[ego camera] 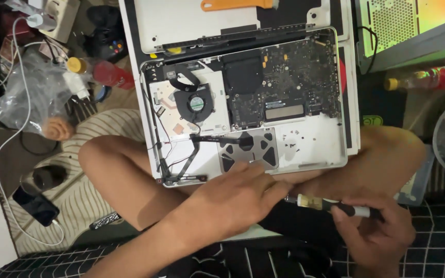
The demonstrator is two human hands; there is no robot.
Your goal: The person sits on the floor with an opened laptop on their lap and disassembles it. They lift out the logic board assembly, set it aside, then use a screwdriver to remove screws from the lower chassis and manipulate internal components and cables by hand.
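I am sitting cross-legged with an opened laptop (243,98) resting across my knees, its bottom cover off and its insides facing up. My left hand (233,198) is lying at the near edge of the laptop, holding nothing, with its fingers (251,169) stretched forward and pressing on the back of the grey trackpad plate (248,149). My right hand (374,226) is gripping a screwdriver (330,204) by its black handle, the shaft pointing left toward my left hand and lying just off the laptop's near edge, over my lap. Inside the case, a black round fan (194,103) is sitting to the left of the dark circuit board (284,77), and thin black cables (181,159) are running down the left side. The removed white cover (197,20) is lying just beyond the laptop with an orange plastic pry tool (235,4) on it. To my left (on the floor) a red bottle (110,73) is lying beside a clear plastic bag (29,98), and a dark phone (34,205) is plugged into a white cable (6,149).
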